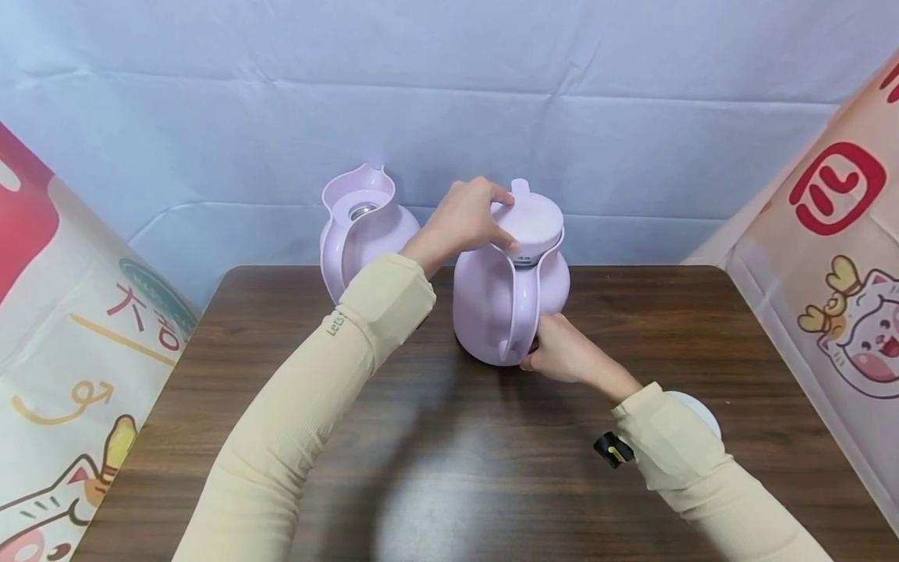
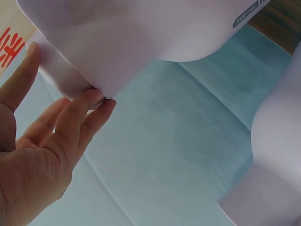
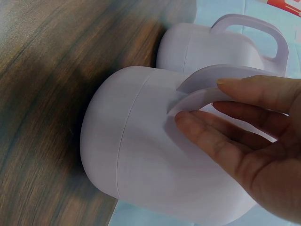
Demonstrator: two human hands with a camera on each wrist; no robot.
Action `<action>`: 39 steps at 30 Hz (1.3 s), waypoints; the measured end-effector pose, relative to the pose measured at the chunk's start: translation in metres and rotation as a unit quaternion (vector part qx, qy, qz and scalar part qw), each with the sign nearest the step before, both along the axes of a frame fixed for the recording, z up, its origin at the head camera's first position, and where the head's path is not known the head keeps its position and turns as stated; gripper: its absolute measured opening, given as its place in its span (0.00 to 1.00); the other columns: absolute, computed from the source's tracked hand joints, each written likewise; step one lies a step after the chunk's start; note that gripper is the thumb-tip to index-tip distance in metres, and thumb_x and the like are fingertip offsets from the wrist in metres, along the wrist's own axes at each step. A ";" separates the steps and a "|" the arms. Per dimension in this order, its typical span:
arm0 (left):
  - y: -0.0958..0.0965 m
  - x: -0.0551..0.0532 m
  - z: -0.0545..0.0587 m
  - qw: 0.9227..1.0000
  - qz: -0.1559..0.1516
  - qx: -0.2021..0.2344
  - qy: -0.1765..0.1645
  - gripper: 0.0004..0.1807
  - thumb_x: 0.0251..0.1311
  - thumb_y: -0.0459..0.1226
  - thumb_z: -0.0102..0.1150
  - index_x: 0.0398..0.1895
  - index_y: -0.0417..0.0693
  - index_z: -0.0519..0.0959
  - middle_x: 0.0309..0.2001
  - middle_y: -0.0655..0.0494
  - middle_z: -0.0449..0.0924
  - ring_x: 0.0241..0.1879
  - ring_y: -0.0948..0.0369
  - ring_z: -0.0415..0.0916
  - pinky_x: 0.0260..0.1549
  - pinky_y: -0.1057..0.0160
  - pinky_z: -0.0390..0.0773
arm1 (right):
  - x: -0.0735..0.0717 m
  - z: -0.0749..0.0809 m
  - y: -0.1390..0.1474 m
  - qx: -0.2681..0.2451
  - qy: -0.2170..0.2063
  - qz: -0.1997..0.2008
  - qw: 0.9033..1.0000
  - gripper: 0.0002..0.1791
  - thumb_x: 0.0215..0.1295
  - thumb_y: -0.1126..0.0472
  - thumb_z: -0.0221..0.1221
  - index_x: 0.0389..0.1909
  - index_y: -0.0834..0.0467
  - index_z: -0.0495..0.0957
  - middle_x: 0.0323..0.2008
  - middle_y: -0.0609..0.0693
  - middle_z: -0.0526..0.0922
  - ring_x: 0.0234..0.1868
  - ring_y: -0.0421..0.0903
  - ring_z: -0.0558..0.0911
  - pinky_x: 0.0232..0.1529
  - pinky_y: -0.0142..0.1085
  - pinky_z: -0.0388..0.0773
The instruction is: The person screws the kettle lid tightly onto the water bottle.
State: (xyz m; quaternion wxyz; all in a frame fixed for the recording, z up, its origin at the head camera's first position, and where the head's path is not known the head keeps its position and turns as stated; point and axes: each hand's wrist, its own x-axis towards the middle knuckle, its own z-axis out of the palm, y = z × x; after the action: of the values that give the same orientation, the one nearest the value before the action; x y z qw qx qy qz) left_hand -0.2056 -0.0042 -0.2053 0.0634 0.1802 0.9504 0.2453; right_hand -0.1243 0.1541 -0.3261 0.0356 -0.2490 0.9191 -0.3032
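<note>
A lilac vacuum jug (image 1: 481, 300) stands upright near the back edge of the table. At its mouth is a round lilac lid (image 1: 534, 218) with a small tab. My left hand (image 1: 462, 215) grips this lid by its side, thumb and fingers spread around the rim in the left wrist view. Low on the same jug, my right hand (image 1: 567, 351) pinches the handle (image 3: 197, 98) between thumb and fingers. Just to the left is a second lilac jug (image 1: 379, 242), its mouth uncovered, partly hidden behind my left forearm.
A white round object (image 1: 697, 412) lies on the dark wooden table (image 1: 281, 421), mostly covered by my right sleeve. A small black item (image 1: 613, 450) with a yellow mark shows beside that sleeve. Pale blue cloth (image 1: 281, 125) hangs behind the table; printed panels (image 1: 836, 312) flank it.
</note>
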 end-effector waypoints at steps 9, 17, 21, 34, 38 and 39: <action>-0.003 -0.001 0.000 1.000 -0.017 -0.012 -0.001 0.32 0.42 0.40 0.71 0.56 0.48 0.74 0.56 0.57 0.72 0.58 0.56 0.64 0.53 0.65 0.63 | 0.000 -0.002 0.001 0.004 0.002 -0.001 1.000 0.16 0.32 0.75 0.58 0.28 0.63 0.71 0.24 0.50 0.74 0.26 0.46 0.70 0.29 0.38 0.68; -0.006 -0.001 0.005 1.000 -0.002 -0.012 -0.018 0.28 0.44 0.35 0.68 0.54 0.48 0.76 0.50 0.54 0.74 0.50 0.58 0.67 0.49 0.64 0.66 | 0.000 -0.004 0.001 0.005 0.008 0.002 1.000 0.16 0.31 0.76 0.58 0.27 0.62 0.71 0.23 0.49 0.74 0.26 0.46 0.71 0.29 0.37 0.68; -0.008 0.001 0.007 1.000 0.018 0.000 -0.020 0.23 0.46 0.31 0.62 0.51 0.47 0.77 0.46 0.53 0.76 0.47 0.58 0.69 0.45 0.64 0.68 | -0.001 -0.004 0.001 0.007 0.011 0.002 1.000 0.16 0.31 0.75 0.57 0.27 0.62 0.71 0.23 0.49 0.74 0.25 0.46 0.71 0.29 0.38 0.68; -0.007 0.003 0.007 0.998 0.055 0.014 0.006 0.13 0.49 0.28 0.50 0.38 0.45 0.80 0.39 0.54 0.78 0.40 0.58 0.70 0.37 0.66 0.69 | -0.001 -0.002 0.000 0.010 0.006 0.001 1.000 0.13 0.32 0.74 0.56 0.23 0.60 0.69 0.20 0.48 0.72 0.23 0.45 0.70 0.26 0.36 0.67; -0.007 0.002 0.005 0.998 0.055 0.016 0.014 0.13 0.48 0.27 0.49 0.35 0.44 0.80 0.36 0.53 0.77 0.37 0.58 0.69 0.34 0.67 0.69 | -0.002 -0.003 0.000 0.009 0.007 0.003 1.000 0.13 0.32 0.74 0.56 0.24 0.60 0.69 0.20 0.48 0.72 0.23 0.45 0.70 0.26 0.36 0.67; -0.006 0.002 0.005 0.998 0.054 0.017 0.015 0.13 0.48 0.27 0.49 0.35 0.44 0.80 0.36 0.53 0.77 0.37 0.58 0.69 0.34 0.67 0.68 | -0.002 -0.003 0.000 0.009 0.007 0.002 1.000 0.13 0.32 0.74 0.56 0.24 0.60 0.69 0.20 0.48 0.72 0.23 0.45 0.70 0.26 0.36 0.67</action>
State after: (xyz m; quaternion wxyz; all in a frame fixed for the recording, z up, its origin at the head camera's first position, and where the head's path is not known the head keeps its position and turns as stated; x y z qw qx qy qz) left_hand -0.2037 -0.0106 -0.2006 0.0330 0.1328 0.9554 0.2618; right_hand -0.1261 0.1541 -0.3287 0.0324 -0.2527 0.9214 -0.2934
